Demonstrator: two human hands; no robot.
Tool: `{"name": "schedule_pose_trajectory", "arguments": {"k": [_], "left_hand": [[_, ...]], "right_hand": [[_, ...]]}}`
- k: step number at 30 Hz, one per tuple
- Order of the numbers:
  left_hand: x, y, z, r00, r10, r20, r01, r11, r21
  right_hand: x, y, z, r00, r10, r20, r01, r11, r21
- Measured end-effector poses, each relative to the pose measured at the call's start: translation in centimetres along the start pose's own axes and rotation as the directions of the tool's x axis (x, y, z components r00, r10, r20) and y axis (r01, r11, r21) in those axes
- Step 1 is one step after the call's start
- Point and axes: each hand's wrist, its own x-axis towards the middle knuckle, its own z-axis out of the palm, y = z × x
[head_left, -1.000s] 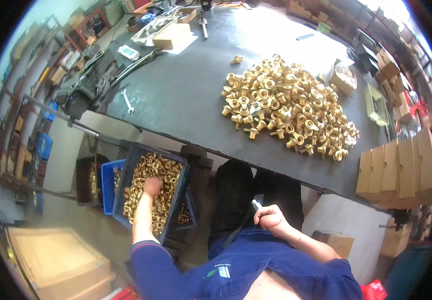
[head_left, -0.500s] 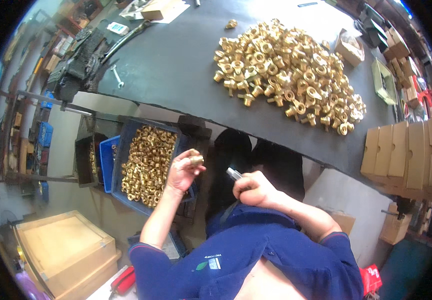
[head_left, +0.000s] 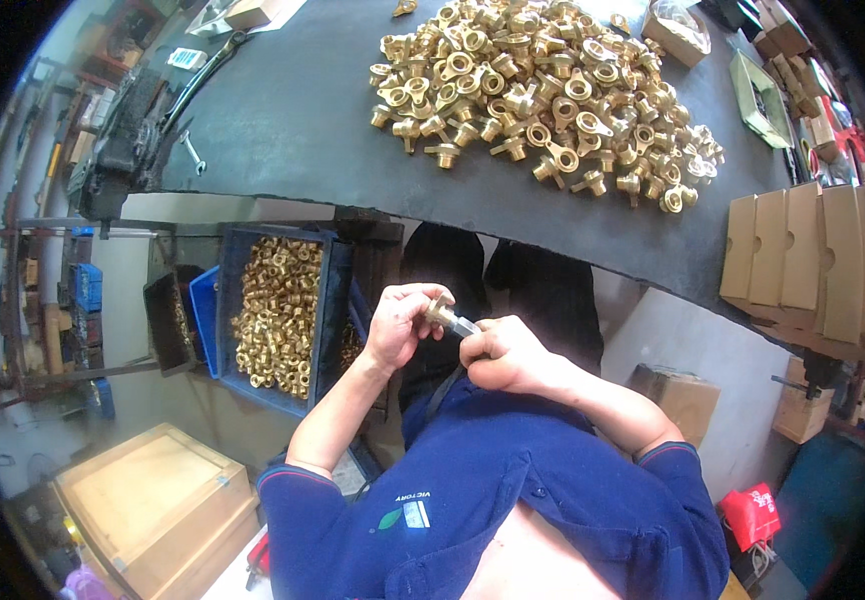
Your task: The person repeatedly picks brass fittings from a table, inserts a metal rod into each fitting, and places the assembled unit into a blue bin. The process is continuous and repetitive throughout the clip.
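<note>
Between the fingers of my left hand [head_left: 400, 328] is a brass fitting [head_left: 441, 306] with a flange. My right hand [head_left: 506, 352] is closed around a silvery metal tool [head_left: 465, 327] whose exact kind I cannot make out. The tool's tip meets the fitting, in front of my body and below the table edge. A large heap of similar brass fittings [head_left: 543, 100] lies on the dark table beyond my hands. To the left of my left hand, a blue crate [head_left: 330, 320] holds many brass pieces [head_left: 281, 310].
The dark table [head_left: 283, 130] has its near edge just past my hands. A wrench [head_left: 193, 153] lies on its left part. Upright cardboard boxes [head_left: 788, 245] stand at the right. A wooden box [head_left: 153, 495] sits at the lower left, and a green tray [head_left: 761, 100] at the far right.
My left hand has moved right, away from above the crate, bringing the brass fitting against the tip of the tool. My right hand stays closed on the tool. The whole view has shifted slightly.
</note>
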Motion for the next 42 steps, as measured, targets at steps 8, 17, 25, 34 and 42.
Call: {"name": "schedule_pose_trajectory", "arguments": {"k": [8,17,25,34,42], "left_hand": [[0.1,-0.5,0.6,0.997,-0.023,0.078,0.038,0.98,-0.193],[0.4,-0.5,0.7,0.998,0.036,0.054,-0.038,0.998,0.045],[-0.2,-0.9,2.2,0.959,0.282,-0.002,-0.271,0.925,0.268],[1.9,2.8,-1.2,0.95,0.312,0.011,-0.303,0.929,-0.214],[2.1,4.7,-1.8,0.943,0.321,0.091,-0.254,0.867,-0.428]], "right_hand": [[0.0,1.3,1.1,0.99,0.138,0.036,-0.131,0.78,0.612],[-0.7,1.3,0.7,0.991,0.056,-0.123,-0.016,0.954,0.3],[-0.4,1.3,0.4,0.98,0.091,-0.178,-0.019,0.928,0.373],[-1.3,1.5,-0.5,0.981,0.086,-0.176,0.004,0.891,0.454],[-2.1,1.9,-0.4,0.956,0.255,-0.149,-0.121,0.798,0.59]]}}
